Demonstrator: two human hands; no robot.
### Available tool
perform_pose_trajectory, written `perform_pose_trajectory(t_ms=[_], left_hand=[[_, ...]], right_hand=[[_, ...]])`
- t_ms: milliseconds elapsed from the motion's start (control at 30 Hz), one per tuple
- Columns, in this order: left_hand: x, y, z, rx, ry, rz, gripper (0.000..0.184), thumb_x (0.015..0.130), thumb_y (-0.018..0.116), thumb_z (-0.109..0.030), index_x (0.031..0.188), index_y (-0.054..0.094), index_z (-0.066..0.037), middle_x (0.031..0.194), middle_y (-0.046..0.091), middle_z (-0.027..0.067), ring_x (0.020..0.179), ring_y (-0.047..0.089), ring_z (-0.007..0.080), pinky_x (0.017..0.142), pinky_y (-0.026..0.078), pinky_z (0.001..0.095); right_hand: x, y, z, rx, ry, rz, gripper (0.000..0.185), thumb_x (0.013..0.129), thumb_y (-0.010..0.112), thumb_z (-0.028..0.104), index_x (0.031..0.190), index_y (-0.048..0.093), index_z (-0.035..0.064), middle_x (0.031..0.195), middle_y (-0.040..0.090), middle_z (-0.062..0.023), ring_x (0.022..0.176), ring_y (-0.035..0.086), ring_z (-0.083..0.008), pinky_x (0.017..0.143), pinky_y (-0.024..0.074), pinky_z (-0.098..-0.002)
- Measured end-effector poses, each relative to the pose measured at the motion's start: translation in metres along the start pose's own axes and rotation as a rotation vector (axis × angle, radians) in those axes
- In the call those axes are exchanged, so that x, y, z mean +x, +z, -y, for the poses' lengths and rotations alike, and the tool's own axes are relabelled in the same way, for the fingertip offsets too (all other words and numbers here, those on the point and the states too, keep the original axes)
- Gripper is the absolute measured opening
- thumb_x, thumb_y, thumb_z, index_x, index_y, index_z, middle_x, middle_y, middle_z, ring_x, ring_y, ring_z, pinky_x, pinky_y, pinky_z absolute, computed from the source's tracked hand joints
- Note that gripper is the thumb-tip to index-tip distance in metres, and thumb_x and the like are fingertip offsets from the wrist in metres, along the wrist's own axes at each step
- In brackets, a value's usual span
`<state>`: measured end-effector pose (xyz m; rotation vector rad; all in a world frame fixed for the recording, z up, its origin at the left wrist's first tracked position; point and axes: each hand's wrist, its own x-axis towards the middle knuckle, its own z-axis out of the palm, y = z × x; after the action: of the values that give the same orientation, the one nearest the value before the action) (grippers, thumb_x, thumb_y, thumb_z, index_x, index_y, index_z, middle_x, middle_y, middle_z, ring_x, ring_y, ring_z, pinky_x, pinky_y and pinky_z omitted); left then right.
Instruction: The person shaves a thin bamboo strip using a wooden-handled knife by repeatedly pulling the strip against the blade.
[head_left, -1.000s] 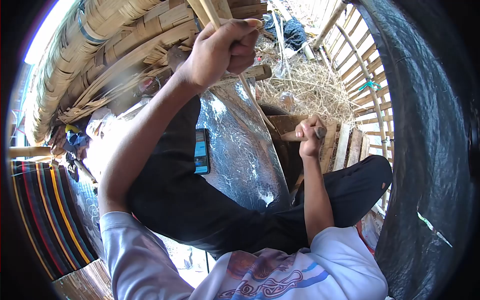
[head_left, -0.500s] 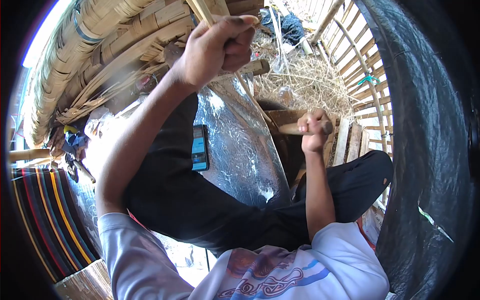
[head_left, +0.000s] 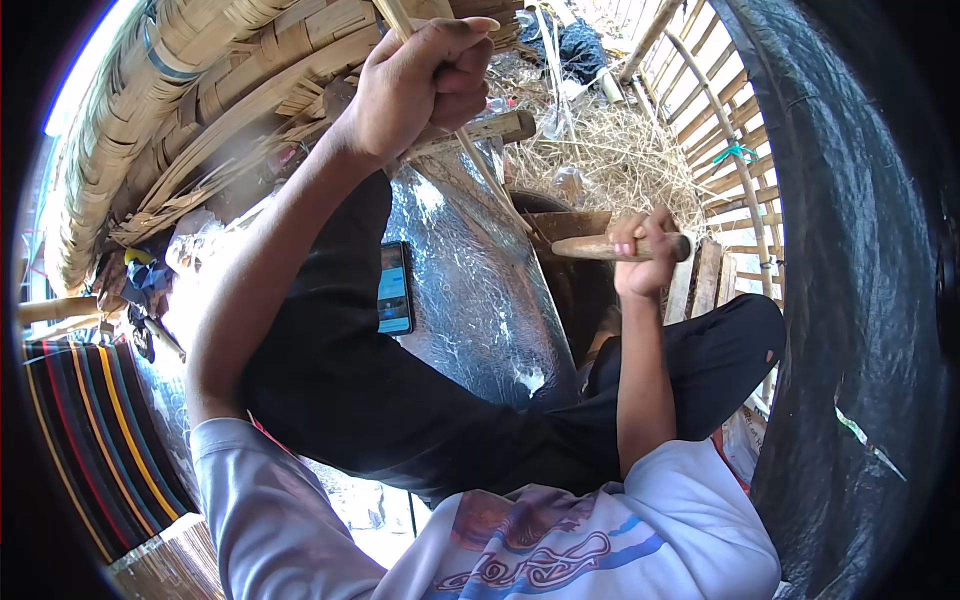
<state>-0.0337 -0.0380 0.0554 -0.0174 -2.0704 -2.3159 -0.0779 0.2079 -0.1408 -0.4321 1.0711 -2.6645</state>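
Observation:
At the top centre, my left hand (head_left: 425, 85) is closed around a long, thin bamboo strip (head_left: 490, 175) that slants down to the right. My right hand (head_left: 645, 250) grips a thick wooden handle (head_left: 590, 247), lying nearly level. The handle's left end is close to the lower part of the strip, beside a wooden block (head_left: 568, 224). Whether the two touch, and any blade on the handle, I cannot make out.
A phone (head_left: 396, 288) lies beside my leg on a shiny sheet (head_left: 470, 290). Woven bamboo (head_left: 100, 150) curves at the upper left. Straw (head_left: 640, 170) and a slatted bamboo wall (head_left: 735, 150) are at the upper right. Striped cloth (head_left: 100, 440) lies at the left.
My left hand has shifted a little up and to the left with the strip. My right hand has moved right and slightly up, and the handle with it.

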Motion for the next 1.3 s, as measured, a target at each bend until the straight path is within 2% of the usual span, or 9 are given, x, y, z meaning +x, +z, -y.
perform_pose_trajectory(t_ms=[167,400,433,467,567,667,800,1033,1300], left_hand=[[0.002,0.003,-0.003,0.014,-0.005,0.037,0.045,0.094,0.032,-0.031,0.054,0.024,-0.012,0.045,0.014,-0.0041,0.038,0.015,0.0089,0.04,0.015,0.0271],[0.001,-0.001,0.001,0.032,0.025,0.017,0.046,0.094,0.031,-0.033,0.053,0.024,-0.013,0.044,0.015,-0.0041,0.039,0.014,0.0091,0.04,0.014,0.0272],[0.002,-0.003,0.0,0.03,0.028,0.017,0.046,0.094,0.031,-0.033,0.053,0.024,-0.013,0.044,0.015,-0.0041,0.039,0.013,0.0091,0.04,0.014,0.027],[0.002,-0.008,0.001,-0.045,0.058,0.121,0.041,0.095,0.033,-0.023,0.057,0.026,-0.011,0.049,0.02,-0.0039,0.039,0.018,0.0077,0.038,0.017,0.025],[0.003,-0.004,0.0,0.03,0.027,0.07,0.045,0.094,0.03,-0.031,0.053,0.024,-0.012,0.044,0.014,-0.0045,0.039,0.013,0.009,0.04,0.014,0.027],[0.0,-0.001,0.001,0.029,0.026,0.066,0.045,0.094,0.03,-0.03,0.053,0.023,-0.012,0.045,0.014,-0.0043,0.039,0.013,0.009,0.04,0.015,0.027],[0.003,-0.019,0.011,-0.022,-0.002,-0.016,0.045,0.094,0.03,-0.031,0.054,0.023,-0.012,0.044,0.014,-0.0038,0.039,0.013,0.0092,0.04,0.014,0.0271],[0.004,-0.013,0.009,-0.013,-0.013,0.031,0.046,0.094,0.03,-0.032,0.053,0.024,-0.013,0.044,0.014,-0.0038,0.038,0.014,0.0091,0.04,0.014,0.0272],[0.002,-0.021,0.013,-0.007,0.031,0.013,0.046,0.094,0.032,-0.032,0.053,0.024,-0.013,0.043,0.015,-0.0042,0.037,0.014,0.0089,0.039,0.014,0.0271]], right_hand=[[-0.007,-0.019,-0.033,-0.314,0.131,-0.07,0.029,0.075,0.065,0.015,0.06,0.041,0.0103,0.053,0.045,-0.0021,0.046,0.044,-0.0094,0.046,0.0365,-0.0239],[0.006,-0.009,0.0,0.016,0.037,-0.047,0.027,0.079,0.06,0.02,0.065,0.039,0.0104,0.052,0.041,-0.0015,0.046,0.042,-0.01,0.047,0.035,-0.0245],[0.003,-0.018,-0.013,-0.023,0.037,-0.051,0.027,0.079,0.061,0.019,0.064,0.039,0.0098,0.052,0.042,-0.0015,0.046,0.042,-0.0102,0.047,0.0349,-0.0245],[0.001,-0.024,-0.024,-0.06,0.036,-0.053,0.027,0.079,0.061,0.017,0.064,0.04,0.0092,0.053,0.042,-0.0016,0.046,0.042,-0.0103,0.047,0.0349,-0.0245],[-0.006,-0.022,-0.035,-0.337,0.13,-0.064,0.027,0.079,0.058,0.017,0.062,0.038,0.0114,0.051,0.038,-0.0001,0.049,0.042,-0.0112,0.047,0.0349,-0.0258],[-0.005,-0.011,-0.027,-0.232,0.103,-0.058,0.028,0.076,0.064,0.015,0.063,0.04,0.009,0.053,0.042,-0.0016,0.046,0.041,-0.0105,0.048,0.0349,-0.025],[0.006,-0.005,-0.001,0.0,0.037,0.025,0.027,0.08,0.059,0.02,0.067,0.037,0.0098,0.053,0.044,-0.0037,0.046,0.039,-0.0112,0.049,0.0348,-0.026],[-0.002,-0.025,-0.034,-0.191,0.076,-0.085,0.028,0.077,0.062,0.016,0.061,0.04,0.0087,0.053,0.042,-0.0024,0.046,0.043,-0.0112,0.044,0.0346,-0.0255],[0.002,-0.018,-0.018,-0.008,0.03,-0.031,0.023,0.078,0.059,0.012,0.066,0.039,0.0097,0.052,0.042,-0.0027,0.047,0.042,-0.0107,0.048,0.0366,-0.0258]])
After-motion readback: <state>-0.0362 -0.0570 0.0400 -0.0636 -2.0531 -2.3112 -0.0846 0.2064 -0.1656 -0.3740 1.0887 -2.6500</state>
